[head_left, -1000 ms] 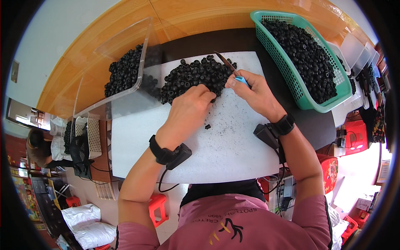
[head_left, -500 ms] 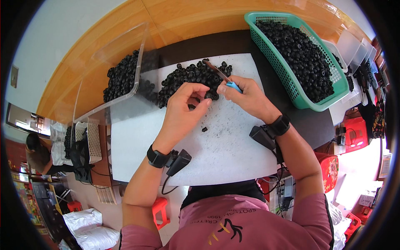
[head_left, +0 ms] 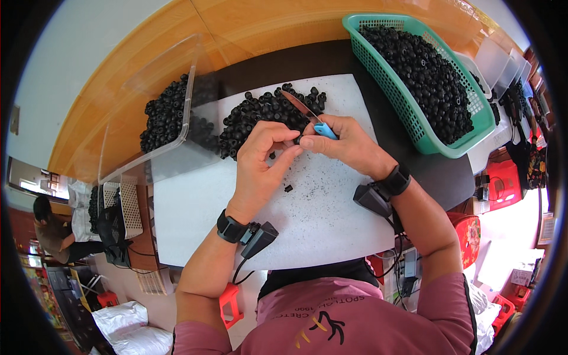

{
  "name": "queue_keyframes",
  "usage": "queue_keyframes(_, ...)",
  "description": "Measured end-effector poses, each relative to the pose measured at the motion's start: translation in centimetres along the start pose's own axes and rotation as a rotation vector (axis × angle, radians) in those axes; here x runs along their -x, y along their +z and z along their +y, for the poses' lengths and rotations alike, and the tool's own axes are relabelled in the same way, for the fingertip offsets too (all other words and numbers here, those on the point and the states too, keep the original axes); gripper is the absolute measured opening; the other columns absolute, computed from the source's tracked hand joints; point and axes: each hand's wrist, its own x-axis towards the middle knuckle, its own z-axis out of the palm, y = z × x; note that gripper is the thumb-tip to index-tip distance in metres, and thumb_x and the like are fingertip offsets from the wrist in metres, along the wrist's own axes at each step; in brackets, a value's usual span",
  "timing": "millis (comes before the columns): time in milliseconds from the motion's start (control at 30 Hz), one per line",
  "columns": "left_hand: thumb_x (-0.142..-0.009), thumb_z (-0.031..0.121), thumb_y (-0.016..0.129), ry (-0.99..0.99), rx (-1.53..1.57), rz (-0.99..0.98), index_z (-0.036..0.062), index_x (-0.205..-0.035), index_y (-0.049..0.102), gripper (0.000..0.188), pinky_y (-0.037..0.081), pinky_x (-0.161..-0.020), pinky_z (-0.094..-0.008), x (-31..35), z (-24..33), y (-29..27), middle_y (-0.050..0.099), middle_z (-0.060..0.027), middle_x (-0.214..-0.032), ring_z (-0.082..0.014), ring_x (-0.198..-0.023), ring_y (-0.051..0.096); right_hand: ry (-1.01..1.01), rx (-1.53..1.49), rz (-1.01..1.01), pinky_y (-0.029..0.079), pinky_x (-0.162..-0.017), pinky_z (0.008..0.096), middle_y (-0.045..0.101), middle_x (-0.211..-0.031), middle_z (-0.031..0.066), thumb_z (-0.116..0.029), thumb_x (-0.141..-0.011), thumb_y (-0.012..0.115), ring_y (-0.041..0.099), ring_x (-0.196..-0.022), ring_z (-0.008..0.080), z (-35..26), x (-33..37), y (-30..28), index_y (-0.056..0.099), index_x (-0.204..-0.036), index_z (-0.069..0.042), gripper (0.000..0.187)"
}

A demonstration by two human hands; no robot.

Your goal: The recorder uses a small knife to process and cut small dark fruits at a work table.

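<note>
1 black part [head_left: 297, 140] is pinched between thumb and fingertip of the left hand [head_left: 264, 154], at 4 o'clock from a dark pile [head_left: 251, 118] on a white sheet [head_left: 331, 219], and a blue-handled knife [head_left: 326, 131] is gripped in the right hand's [head_left: 350, 146] curled fingers, blade directed toward 10 o'clock.

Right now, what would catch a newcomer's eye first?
Probably the green basket heaped with small black pieces, at the upper right. Then the blue-handled knife in the right hand, its blade over the black pile on the white sheet, while the left hand pinches one piece.
</note>
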Motion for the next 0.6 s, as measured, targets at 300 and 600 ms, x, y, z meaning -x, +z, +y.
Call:
queue_keyframes(300, -0.076, -0.002, 0.073, 0.116, -0.116, 0.002, 0.0051, -0.100, 0.063, 0.027, 0.048, -0.067, -0.0240, 0.27, -0.15, -0.08, 0.059, -0.0056, -0.098, -0.0122, -0.078, 0.061, 0.078, -0.119, -0.049, 0.040, -0.066, 0.0210, 0.057, -0.081, -0.0021, -0.031, -0.086, 0.071, 0.049, -0.075, 0.0053, -0.20, 0.13, 0.18, 0.064, -0.094, -0.004, 0.029)
queue_keyframes(600, -0.077, -0.001, 0.073, 0.076, -0.073, -0.033, 0.0038, -0.103, 0.063, 0.028, 0.048, -0.069, -0.0229, 0.42, -0.31, -0.12, 0.058, -0.0057, -0.100, -0.0113, -0.082, 0.058, 0.055, -0.118, -0.082, 0.039, -0.067, 0.0209, 0.055, -0.080, -0.0029, -0.030, -0.085, 0.068, 0.047, -0.075, 0.0048, -0.24, 0.08, 0.13, 0.062, -0.090, -0.005, 0.026)
